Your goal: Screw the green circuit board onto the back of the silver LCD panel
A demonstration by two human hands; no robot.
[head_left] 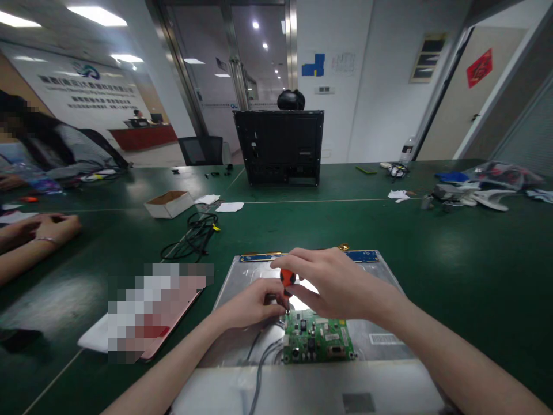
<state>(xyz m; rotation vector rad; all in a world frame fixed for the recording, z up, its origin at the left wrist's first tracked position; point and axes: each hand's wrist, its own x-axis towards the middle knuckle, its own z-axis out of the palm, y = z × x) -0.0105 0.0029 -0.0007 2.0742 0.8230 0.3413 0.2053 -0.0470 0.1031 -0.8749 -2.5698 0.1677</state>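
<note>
A screwdriver (288,278) with an orange and black handle stands upright over the upper left corner of a green circuit board (317,337). My right hand (326,282) grips its handle from above between thumb and fingers. Close beside the lower part of the screwdriver, my left hand (254,302) has its fingers pinched together near the tip; what they hold, if anything, is hidden. The board lies on the metal back of a flat display panel (375,294), which has a blue circuit strip (363,256) along its far edge. Grey cables (260,369) run from the board's left side.
A black monitor housing (280,147) stands at the far side of the green table. To the left are a white box (169,204), a coil of black cable (194,236) and a pink flat item (173,317). Another person's hands (56,227) rest at the left edge.
</note>
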